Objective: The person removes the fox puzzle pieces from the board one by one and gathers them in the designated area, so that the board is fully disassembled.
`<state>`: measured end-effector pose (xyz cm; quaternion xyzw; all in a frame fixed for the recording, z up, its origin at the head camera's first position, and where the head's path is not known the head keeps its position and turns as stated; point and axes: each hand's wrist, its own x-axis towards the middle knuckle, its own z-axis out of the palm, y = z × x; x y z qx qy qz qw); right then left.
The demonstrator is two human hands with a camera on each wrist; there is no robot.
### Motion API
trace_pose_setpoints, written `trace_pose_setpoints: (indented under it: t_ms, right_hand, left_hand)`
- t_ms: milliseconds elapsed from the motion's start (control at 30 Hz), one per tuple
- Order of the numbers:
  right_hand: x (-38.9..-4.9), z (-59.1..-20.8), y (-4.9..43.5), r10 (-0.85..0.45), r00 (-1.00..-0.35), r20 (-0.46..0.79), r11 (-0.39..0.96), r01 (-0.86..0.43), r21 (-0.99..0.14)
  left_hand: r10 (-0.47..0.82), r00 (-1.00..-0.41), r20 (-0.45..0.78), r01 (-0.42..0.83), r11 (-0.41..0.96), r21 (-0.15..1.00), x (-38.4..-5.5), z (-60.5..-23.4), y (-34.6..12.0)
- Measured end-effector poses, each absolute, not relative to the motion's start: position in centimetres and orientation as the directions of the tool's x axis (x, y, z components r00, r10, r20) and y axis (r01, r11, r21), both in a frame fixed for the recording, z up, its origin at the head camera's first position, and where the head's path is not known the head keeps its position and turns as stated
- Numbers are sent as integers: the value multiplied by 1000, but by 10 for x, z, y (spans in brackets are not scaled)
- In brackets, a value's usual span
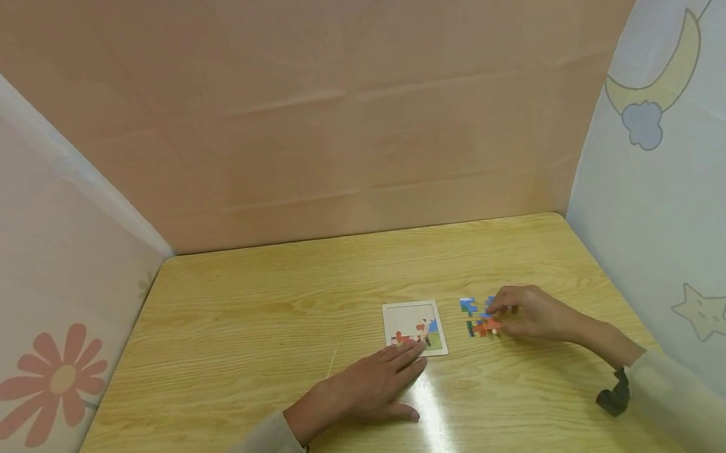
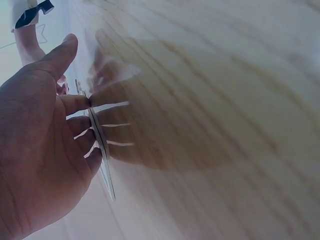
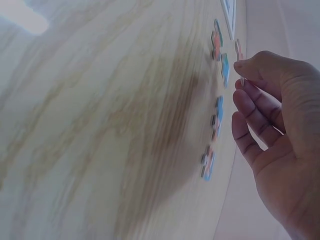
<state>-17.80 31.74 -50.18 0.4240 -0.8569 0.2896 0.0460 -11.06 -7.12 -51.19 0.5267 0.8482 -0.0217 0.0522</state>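
Note:
A jigsaw tray (image 1: 404,316) with a pale border lies flat on the table, a few joined pieces along its lower and right parts. My left hand (image 1: 378,385) rests over its near edge with fingers straight; they hide part of the picture. To the right of the tray, my right hand (image 1: 536,315) is above a group of loose puzzle pieces (image 1: 467,305), blue, green and red. Between thumb and forefinger it pinches one puzzle piece (image 3: 238,49), seen nearly edge-on in the right wrist view. Below the fingers, other loose pieces (image 3: 218,117) lie on the wood.
The wooden table (image 1: 246,303) ends at an orange-brown cloth backdrop (image 1: 355,147). Pale printed cloth walls stand at both sides, with a flower (image 1: 63,379) on the left and a moon (image 1: 683,75) on the right. A bright reflection lies near the front.

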Motion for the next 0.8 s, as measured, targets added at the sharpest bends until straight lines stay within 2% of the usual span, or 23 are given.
trace_pose_setpoints:
  t_ms: [800]
  right_hand:
    - [-171,-514,338,-674,-663,325,503,-735,-456]
  left_hand:
    - [885,-447,-131,888,456,54,-111,-513,-72]
